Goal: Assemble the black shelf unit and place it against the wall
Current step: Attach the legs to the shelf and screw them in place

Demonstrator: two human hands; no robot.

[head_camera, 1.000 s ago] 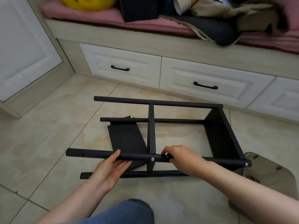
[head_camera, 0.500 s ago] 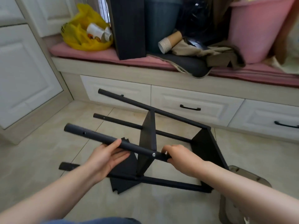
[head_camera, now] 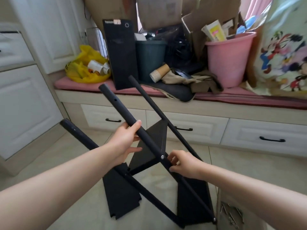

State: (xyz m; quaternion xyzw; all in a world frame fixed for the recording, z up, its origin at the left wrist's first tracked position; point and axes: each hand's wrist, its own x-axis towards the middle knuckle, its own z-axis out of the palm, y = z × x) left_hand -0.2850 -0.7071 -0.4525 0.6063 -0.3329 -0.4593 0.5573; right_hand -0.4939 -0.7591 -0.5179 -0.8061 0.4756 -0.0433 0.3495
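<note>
Head view shows the black shelf unit [head_camera: 192, 201] partly built and tipped at a slant above the tiled floor [head_camera: 54, 156], its lower end down at the near right and its free pole ends raised toward the upper left. 3 poles are visible. The left hand [head_camera: 123, 141] grips the nearest pole [head_camera: 116, 103] midway, thumb over the top and fingers [head_camera: 135, 149] under it. The right hand [head_camera: 183, 163] has its fingers curled round the same pole just below a silver screw [head_camera: 162, 157] that fastens the middle panel [head_camera: 154, 135]. Another black panel [head_camera: 121, 196] lies low beside the far-left pole; whether it is fastened I cannot tell.

Assembly looks unfinished: empty holes [head_camera: 114, 98] near the top of the held pole suggest 1 shelf is still to be fitted, so placing the unit against a wall is some way off. The step in hand appears to be turning or raising the frame. The next move calls for a firm hold with both hands while the low end pivots on smooth tile, and care near the clear tray of hardware [head_camera: 232, 216] just beside that end.
</note>
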